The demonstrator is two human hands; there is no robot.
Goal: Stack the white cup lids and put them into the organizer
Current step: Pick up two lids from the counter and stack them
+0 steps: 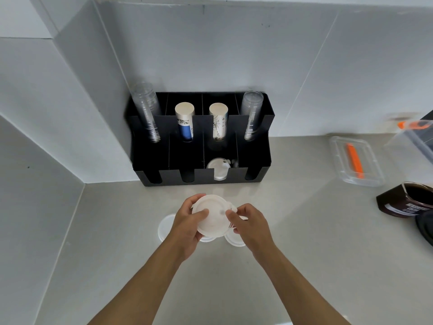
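Both hands hold a white cup lid [214, 213] above the counter, just in front of the black organizer [255, 171]. My left hand [187, 227] grips its left rim, thumb on top. My right hand [249, 227] pinches its right edge. More white lids lie on the counter under my hands: one [165, 227] to the left, one [234, 241] below the right hand, and another partly hidden between them. A small stack of white lids [218, 170] sits in the organizer's front row, third compartment from the left.
The organizer's back row holds two clear cup stacks [147, 113] [251, 116] and two paper cup stacks [185, 123] [219, 120]. At right lie a clear tray [339, 165] with an orange tool [355, 164], a dark brown box [407, 202] and a black round object [425, 227]. White walls close the corner.
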